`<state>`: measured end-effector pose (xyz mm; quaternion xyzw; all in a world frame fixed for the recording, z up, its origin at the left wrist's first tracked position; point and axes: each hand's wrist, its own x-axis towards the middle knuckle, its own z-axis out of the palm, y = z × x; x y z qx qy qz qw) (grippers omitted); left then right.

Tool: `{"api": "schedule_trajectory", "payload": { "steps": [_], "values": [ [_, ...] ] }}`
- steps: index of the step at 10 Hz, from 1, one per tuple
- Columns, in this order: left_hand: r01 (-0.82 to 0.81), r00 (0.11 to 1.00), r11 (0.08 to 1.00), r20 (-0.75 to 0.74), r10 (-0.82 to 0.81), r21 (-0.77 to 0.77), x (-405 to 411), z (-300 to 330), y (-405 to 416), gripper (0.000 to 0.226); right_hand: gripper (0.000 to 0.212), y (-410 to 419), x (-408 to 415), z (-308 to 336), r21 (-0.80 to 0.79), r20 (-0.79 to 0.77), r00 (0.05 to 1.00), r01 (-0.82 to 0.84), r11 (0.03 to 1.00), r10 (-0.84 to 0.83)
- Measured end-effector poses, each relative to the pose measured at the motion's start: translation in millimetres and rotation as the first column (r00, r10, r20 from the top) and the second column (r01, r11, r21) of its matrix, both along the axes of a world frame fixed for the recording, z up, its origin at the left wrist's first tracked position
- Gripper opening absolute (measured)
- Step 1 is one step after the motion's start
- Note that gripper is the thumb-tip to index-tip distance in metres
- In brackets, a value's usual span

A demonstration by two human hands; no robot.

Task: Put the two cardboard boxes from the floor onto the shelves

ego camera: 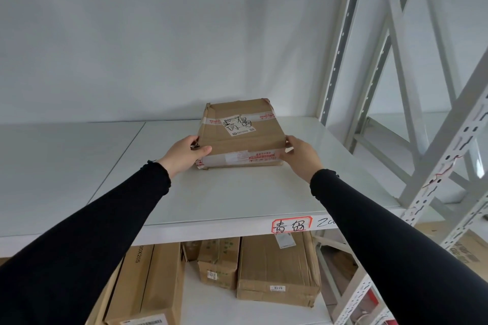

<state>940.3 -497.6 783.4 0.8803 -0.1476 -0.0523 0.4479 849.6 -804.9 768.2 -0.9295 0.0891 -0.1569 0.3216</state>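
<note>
The white shelf (237,192) lies bare in front of and left of the box (241,132), leaving wide room there. Overhead is open up to the next level. On the right, the slotted uprights (340,42) and slanted braces (401,60) close that side. Behind the box, the gap to the wall looks small, though it is hard to judge.

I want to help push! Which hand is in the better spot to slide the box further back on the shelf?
Probably the left hand. Its thumb lies over the cardboard box's near left corner, partly behind it. The right hand holds the right side edge, so it would mostly steer. The shelf behind looks free.
</note>
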Motion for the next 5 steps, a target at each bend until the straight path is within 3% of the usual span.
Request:
{"api": "schedule_trajectory", "payload": {
  "steps": [2,3,4,5],
  "values": [
    [-0.003,1.000,1.000,-0.003,0.003,0.015,1.1,2.5,0.0,0.058,0.048,-0.8,3.5,-2.8,-0.041,-0.038,0.999,0.024,0.999,-0.025],
    [0.014,1.000,0.999,0.004,-0.014,0.036,-6.6,9.4,-1.4,0.046,0.056,0.3,0.4,4.3,-0.071,-0.087,0.996,0.018,0.997,-0.024],
    [0.026,0.998,0.995,0.047,-0.030,0.094,-7.7,13.0,3.9,0.052,0.072,-3.1,-3.2,15.3,-0.124,-0.093,0.996,0.002,0.992,-0.014],
    [0.012,0.987,0.973,0.153,-0.048,0.232,-12.0,24.4,11.4,0.072,0.077,-2.0,-13.8,38.6,-0.258,-0.072,0.997,-0.044,0.965,0.026]
  ]
}}
